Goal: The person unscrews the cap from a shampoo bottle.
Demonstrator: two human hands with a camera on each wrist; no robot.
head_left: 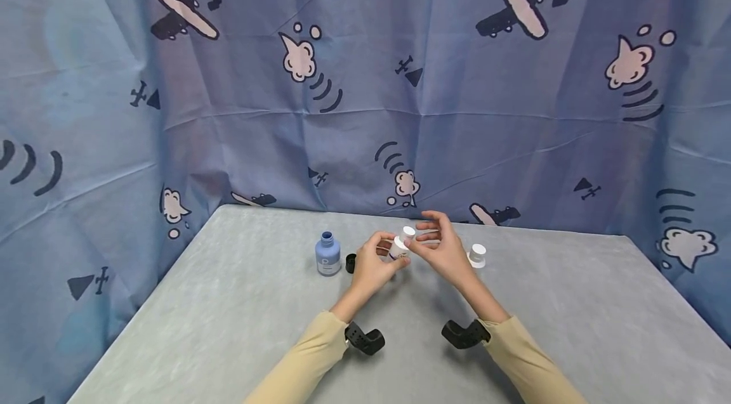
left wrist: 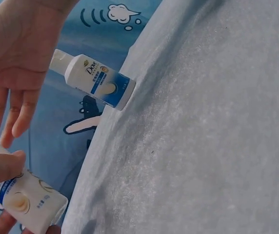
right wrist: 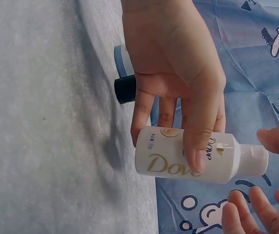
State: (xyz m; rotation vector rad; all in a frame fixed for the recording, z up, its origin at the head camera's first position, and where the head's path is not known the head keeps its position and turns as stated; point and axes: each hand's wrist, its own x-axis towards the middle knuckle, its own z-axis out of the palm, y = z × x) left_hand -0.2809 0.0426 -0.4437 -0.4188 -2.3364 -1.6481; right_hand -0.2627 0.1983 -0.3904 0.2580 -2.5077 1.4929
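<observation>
My left hand [head_left: 372, 271] grips a white Dove bottle [head_left: 400, 248] round its body, raised above the table. In the right wrist view the left thumb lies across the bottle's label [right wrist: 171, 166], and the white cap [right wrist: 252, 160] is on. My right hand [head_left: 442, 252] is beside that cap with its fingers spread. Its thumb [right wrist: 276, 140] is right at the cap's edge, while the other fingers [right wrist: 259, 209] stand apart from it. Part of the right hand lies outside the right wrist view.
A second white Dove bottle [left wrist: 98, 80] with a blue label stands on the table beyond the right hand. Left of the hands are a blue bottle [head_left: 328, 255] with an uncovered neck and a black cap [head_left: 351, 263]. A patterned blue curtain [head_left: 365, 74] hangs behind the table [head_left: 257, 328].
</observation>
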